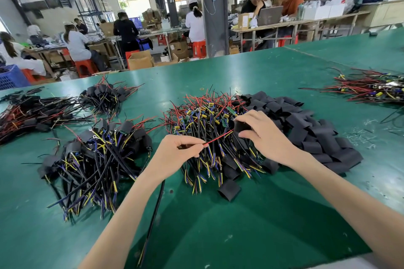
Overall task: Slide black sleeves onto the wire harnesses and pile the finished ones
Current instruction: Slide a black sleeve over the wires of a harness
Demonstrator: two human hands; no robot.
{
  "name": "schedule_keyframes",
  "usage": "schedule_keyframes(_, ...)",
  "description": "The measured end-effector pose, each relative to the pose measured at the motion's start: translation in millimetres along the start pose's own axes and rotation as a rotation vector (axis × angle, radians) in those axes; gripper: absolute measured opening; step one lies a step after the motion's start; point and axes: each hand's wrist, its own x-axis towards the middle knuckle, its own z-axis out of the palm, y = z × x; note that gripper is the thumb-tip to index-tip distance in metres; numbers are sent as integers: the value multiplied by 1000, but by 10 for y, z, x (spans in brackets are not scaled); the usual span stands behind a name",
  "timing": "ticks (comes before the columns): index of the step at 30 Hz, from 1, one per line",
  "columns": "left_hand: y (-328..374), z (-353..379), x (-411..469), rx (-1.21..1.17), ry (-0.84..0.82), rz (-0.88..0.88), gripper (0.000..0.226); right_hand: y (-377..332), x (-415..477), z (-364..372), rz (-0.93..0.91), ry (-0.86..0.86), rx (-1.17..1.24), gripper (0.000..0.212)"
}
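**While one sleeve is being threaded, finished piles lie at the left**

Where the green worktop (240,236) runs to its left edge, finished harnesses (96,159) are piled with their black sleeves on, and the nearest pile lies toward the near-left corner. Just right of that pile, the left hand (177,150) is closed in a pinch on the red wire (218,137) of one harness, and a black cable (156,209) hangs below it toward the near edge. The red wire is stretched rightward to the mouth of a black sleeve (241,126), which is gripped between the thumb and curled fingers of the right hand (264,135). Whether the wire is already inside cannot be told. Both hands are held over the bare harnesses (207,113) heaped at mid-worktop. The loose sleeves (317,129) are heaped just beside these, and a further bundle (371,89) lies by the right edge.

Threading is judged to be the step in hand. For the next move, all the leads must be gathered into the sleeve mouth, and the sleeve drawn along without a strand being snagged. The harness is then to be laid on a left pile.
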Motion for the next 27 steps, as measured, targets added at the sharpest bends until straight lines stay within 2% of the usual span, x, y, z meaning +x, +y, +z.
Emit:
schedule_keyframes(4, -17, 3, -1, 20, -7, 2, 29, -14, -28, 26, -141, 35, -201, 33)
schedule_keyframes(8, -19, 108, -11, 90, 10, 53, 13, -186, -70, 154, -315, 41, -390, 37)
schedule_keyframes(10, -10, 221, -31, 22, 44, 56, 24, -269, -91, 252, -380, -5, -403, 38)
schedule_keyframes(14, 21, 381, -73, -132, 98, 68, 31, -310, -136, 323, -362, -151, -255, 36)
schedule_keyframes(16, 48, 390, -76, -196, 111, 52, 30, -316, -142, 286, -374, -142, -184, 36)
schedule_keyframes(19, 100, 355, -78, -324, 98, 9, 26, -330, -140, 246, -417, -95, -200, 29)
schedule_keyframes(21, 111, 322, -77, -394, 89, -32, 26, -336, -142, 267, -368, -106, -122, 29)
schedule_keyframes(24, 135, 261, -68, -601, 11, -157, 23, -306, -110, 278, -267, -109, 29, 36)
schedule_keyframes(27, 150, 179, -47, -734, -121, -254, 40, -272, -88, 196, -211, -67, 41, 39)
